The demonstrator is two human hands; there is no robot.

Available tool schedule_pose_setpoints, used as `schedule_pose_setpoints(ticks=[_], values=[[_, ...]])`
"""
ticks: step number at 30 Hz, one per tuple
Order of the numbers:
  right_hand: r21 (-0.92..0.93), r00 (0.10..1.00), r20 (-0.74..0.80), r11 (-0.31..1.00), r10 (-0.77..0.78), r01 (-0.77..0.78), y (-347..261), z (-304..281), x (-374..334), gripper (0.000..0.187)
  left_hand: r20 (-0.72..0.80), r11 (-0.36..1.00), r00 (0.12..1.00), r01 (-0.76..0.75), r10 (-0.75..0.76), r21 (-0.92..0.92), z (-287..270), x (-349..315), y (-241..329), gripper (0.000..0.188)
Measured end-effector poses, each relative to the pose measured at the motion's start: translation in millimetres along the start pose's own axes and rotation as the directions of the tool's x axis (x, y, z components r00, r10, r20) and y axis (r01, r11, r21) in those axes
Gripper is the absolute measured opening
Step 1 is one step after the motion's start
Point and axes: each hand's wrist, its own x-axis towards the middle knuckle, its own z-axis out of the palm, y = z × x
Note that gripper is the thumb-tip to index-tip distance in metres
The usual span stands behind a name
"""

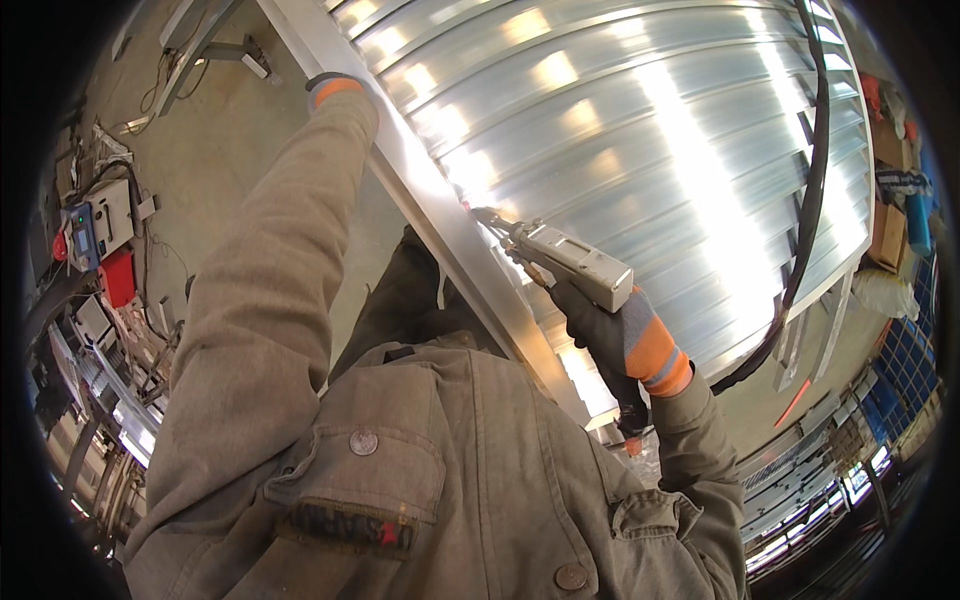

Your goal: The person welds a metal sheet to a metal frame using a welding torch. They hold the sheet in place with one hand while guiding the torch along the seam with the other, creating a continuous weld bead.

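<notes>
My right hand (605,325), in a dark glove with an orange and grey cuff, is wrapped round a handheld welding gun (578,262) with a boxy silver-grey body. Its narrow nozzle points left, close to the seam where the ribbed metal panel (600,150) meets its pale frame rail (450,245). A small red spot shows by the nozzle tip. Further up, my left hand (335,88), gloved with an orange cuff, is at the same rail. Its fingers are hidden behind the sleeve and cuff.
A thick black cable (815,170) runs over the panel's right side and down behind my right wrist. On the left stands a control box (100,225) with a screen, among metal scraps. A metal stand (215,50) is at upper left; cardboard boxes (887,235) are at far right.
</notes>
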Motion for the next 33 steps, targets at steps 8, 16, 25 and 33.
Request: schedule_pose_setpoints(ticks=[8, 16, 25, 33], values=[[0.020, 0.997, 0.027, 0.997, 0.071, -0.072, -3.4, -3.8, 12.2, 0.048, -0.004, 1.000, 1.000, -0.002, 0.002, 0.003, 2.4, 1.2, -0.2, 0.047], [-0.025, 0.996, 0.059, 0.997, 0.073, -0.072, -6.9, -7.8, 16.4, 0.050, -0.007, 1.000, 1.000, -0.008, 0.008, 0.008, 2.7, 4.0, -0.8, 0.046], [-0.060, 0.994, 0.093, 0.997, 0.051, -0.045, -12.0, -11.3, 19.5, 0.044, -0.005, 1.000, 1.000, -0.012, 0.012, 0.019, 4.8, 5.9, 0.5, 0.044], [-0.103, 0.985, 0.144, 0.988, -0.099, 0.114, -13.0, -16.3, 18.0, 0.039, -0.006, 1.000, 1.000, -0.016, 0.016, 0.025, 6.9, 5.9, 1.2, 0.043]])
